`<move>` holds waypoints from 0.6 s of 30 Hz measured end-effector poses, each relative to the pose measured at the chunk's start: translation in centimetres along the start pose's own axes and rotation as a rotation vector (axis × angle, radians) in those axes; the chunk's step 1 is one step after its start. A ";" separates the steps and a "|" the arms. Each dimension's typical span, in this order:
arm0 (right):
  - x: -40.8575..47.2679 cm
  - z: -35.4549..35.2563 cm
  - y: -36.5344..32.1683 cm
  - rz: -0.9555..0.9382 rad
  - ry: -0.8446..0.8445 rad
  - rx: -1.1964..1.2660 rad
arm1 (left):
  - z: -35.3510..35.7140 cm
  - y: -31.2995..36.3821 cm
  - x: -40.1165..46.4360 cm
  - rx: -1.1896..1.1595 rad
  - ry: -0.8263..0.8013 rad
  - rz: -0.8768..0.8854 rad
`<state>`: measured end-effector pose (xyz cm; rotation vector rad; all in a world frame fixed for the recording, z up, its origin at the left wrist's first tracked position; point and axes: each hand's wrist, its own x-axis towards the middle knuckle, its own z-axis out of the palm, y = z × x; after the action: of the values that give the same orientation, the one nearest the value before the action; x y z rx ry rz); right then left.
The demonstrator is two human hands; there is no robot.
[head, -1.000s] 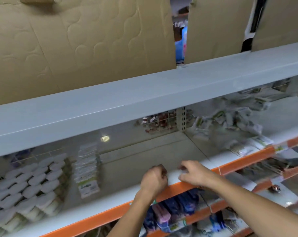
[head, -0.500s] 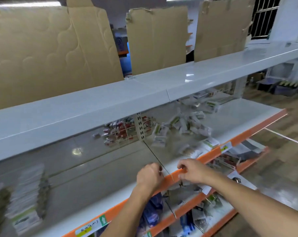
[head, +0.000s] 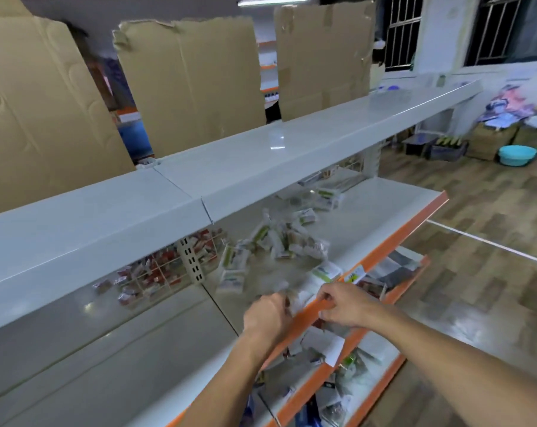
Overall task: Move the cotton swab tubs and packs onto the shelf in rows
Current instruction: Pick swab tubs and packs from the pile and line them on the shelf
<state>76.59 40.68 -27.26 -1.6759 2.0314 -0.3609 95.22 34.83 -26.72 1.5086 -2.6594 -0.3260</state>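
Observation:
Loose cotton swab packs [head: 279, 238] lie in a scattered heap on the middle shelf [head: 381, 211], white with green labels. The nearest pack [head: 321, 275] sits at the shelf's orange front edge [head: 393, 238]. My left hand [head: 268, 315] is just left of that pack with its fingers curled and hidden behind the back of the hand. My right hand [head: 344, 305] pinches at the pack's near corner over the orange edge. The view is blurred there. No tubs are in view.
A white top shelf [head: 261, 155] overhangs the heap, with cardboard sheets [head: 193, 78] standing behind it. Small red packets [head: 156, 272] hang on the back wire grid. Lower orange-edged shelves [head: 362, 374] hold mixed goods. Boxes and a teal basin [head: 516, 155] stand on the floor far right.
The view has swung right along the shelf, from the tidy rows of tubs and packs to the loose heap. Both hands travelled right along the orange edge and now reach the nearest pack.

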 end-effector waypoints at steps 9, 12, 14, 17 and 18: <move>7.0 -4.2 4.7 0.024 0.018 -0.044 | 1.3 2.6 9.0 0.036 0.042 0.031; 9.6 -5.3 5.8 0.009 0.011 -0.055 | 1.6 3.2 11.6 0.014 0.029 0.021; 11.1 -5.9 6.4 -0.005 0.010 -0.038 | 1.6 3.5 13.3 -0.007 0.025 0.006; 13.3 -6.4 7.4 -0.011 0.011 -0.063 | 1.6 3.8 15.3 -0.017 0.023 -0.027; 13.9 -6.4 7.7 -0.010 0.011 -0.066 | 1.6 3.9 15.8 -0.009 0.020 -0.040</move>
<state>64.84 28.19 -28.31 -1.7277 2.0645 -0.3102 83.54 23.44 -28.14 1.5556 -2.6118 -0.3237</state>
